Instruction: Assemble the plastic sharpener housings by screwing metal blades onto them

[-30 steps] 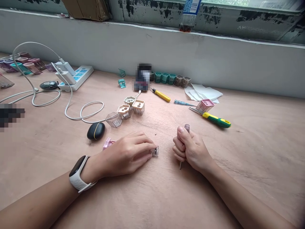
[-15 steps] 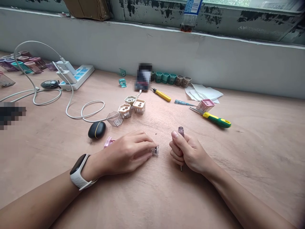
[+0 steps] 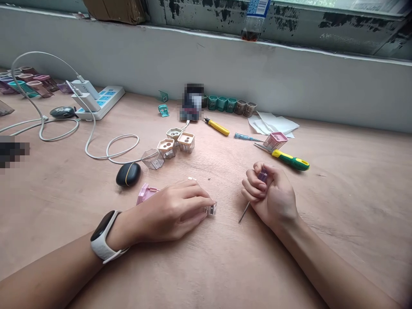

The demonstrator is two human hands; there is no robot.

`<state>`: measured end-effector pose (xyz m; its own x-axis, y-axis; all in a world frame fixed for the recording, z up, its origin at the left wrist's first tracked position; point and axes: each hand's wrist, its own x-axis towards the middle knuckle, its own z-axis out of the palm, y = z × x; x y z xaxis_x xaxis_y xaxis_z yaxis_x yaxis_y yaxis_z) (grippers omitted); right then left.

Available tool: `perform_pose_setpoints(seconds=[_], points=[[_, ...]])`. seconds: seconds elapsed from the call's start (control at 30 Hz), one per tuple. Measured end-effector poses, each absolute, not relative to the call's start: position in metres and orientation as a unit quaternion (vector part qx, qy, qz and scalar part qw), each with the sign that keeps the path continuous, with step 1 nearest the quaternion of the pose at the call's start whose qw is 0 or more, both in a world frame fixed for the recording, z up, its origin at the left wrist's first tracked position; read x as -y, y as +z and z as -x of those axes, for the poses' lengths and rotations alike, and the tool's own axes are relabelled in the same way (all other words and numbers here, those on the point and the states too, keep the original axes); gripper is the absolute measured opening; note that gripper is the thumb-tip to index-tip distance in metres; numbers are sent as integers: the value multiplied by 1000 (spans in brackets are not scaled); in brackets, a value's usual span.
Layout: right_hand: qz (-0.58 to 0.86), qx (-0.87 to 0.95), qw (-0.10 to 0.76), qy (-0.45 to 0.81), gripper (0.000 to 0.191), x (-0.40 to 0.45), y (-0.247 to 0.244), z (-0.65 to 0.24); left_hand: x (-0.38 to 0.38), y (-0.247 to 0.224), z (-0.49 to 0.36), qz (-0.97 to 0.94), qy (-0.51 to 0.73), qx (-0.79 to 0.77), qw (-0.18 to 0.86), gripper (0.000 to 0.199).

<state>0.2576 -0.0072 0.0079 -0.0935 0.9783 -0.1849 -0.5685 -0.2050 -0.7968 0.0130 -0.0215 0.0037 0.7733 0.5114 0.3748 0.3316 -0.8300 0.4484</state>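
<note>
My left hand (image 3: 178, 210) rests on the wooden table, its fingers closed on a small clear pencil sharpener piece (image 3: 211, 209) with a dark blade on it. Most of that piece is hidden under the fingertips. Partly behind this hand lies a pink plastic part (image 3: 145, 193), and a small pale part (image 3: 192, 178) peeks out above the knuckles. To the right, my right hand (image 3: 272, 189) is wrapped around the purple handle of a screwdriver (image 3: 263, 175). Its thin metal shaft points down and left, apart from the clear piece.
Beige-topped sharpeners (image 3: 186, 141), a clear container (image 3: 152, 159) and a black oval case (image 3: 128, 174) sit beyond my left hand. Further right are a yellow-handled tool (image 3: 217, 127), a pink sharpener (image 3: 276, 140) and a green-yellow screwdriver (image 3: 291, 160). A white power strip (image 3: 107, 103) stands back left.
My right hand has moved right and turned palm upward, so the screwdriver, upright before, now slants. My left hand keeps the clear piece in nearly the same place.
</note>
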Motion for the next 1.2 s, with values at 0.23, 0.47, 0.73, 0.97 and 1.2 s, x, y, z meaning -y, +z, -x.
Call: perform_pose_setpoints(seconds=[0.23,0.47,0.73,0.97,1.2], points=[[454,239,589,624,33,7,13,-250,24,3,-17,-928,236,-207,200,25],[467,273,596,593,36,8,12,-249,24,3,-17,-930,227,-208,201,25],[472,280,598,584,40,8,10,-249,24,4,-17,-930,217,-211,209,23],[468,319,570,595,47,8,9,-248,24,3,-17,-928,221,-211,212,24],[463,361,519,621,52,6,6,-248,23,3,-17,-926,225,-215,215,24]])
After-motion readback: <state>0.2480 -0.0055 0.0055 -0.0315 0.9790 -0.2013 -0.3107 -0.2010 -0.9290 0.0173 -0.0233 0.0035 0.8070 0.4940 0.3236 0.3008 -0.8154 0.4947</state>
